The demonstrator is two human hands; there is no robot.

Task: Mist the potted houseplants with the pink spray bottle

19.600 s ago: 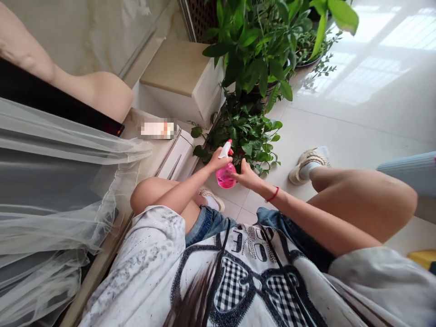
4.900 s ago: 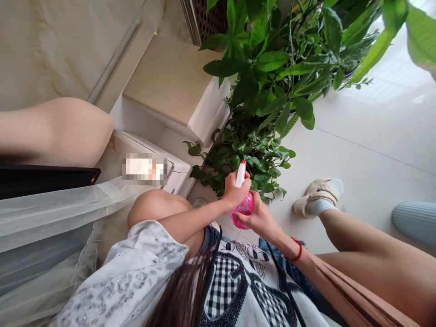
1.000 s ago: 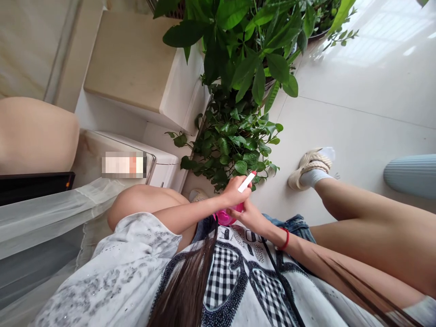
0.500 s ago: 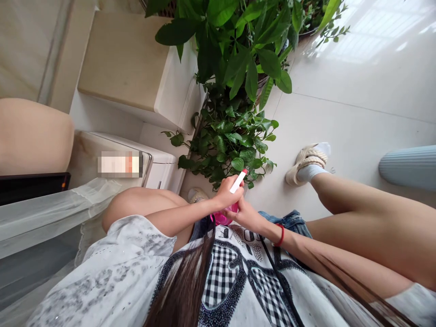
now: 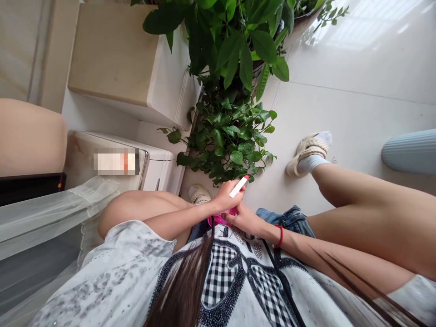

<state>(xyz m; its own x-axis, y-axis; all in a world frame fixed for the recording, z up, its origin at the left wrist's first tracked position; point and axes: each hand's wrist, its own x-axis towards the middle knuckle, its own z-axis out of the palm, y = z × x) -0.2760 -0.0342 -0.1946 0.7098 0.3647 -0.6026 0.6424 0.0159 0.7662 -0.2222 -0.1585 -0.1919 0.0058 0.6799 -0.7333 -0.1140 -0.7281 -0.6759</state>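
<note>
Left hand (image 5: 225, 196), right hand (image 5: 248, 219) wrapped round spray bottle (image 5: 239, 187); box (image 5: 116, 162) pixelated, any print unreadable.

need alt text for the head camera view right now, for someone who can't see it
A pink spray bottle is held in both hands, the left grip at its white spray head and the right grip on its body, with the red nozzle tip toward leafy green plants. Pale tiled floor spreads to the right.

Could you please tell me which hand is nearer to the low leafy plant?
Left: the left hand is just this side of the low leafy plant; the right hand is farther back, nearer the shirt.
</note>
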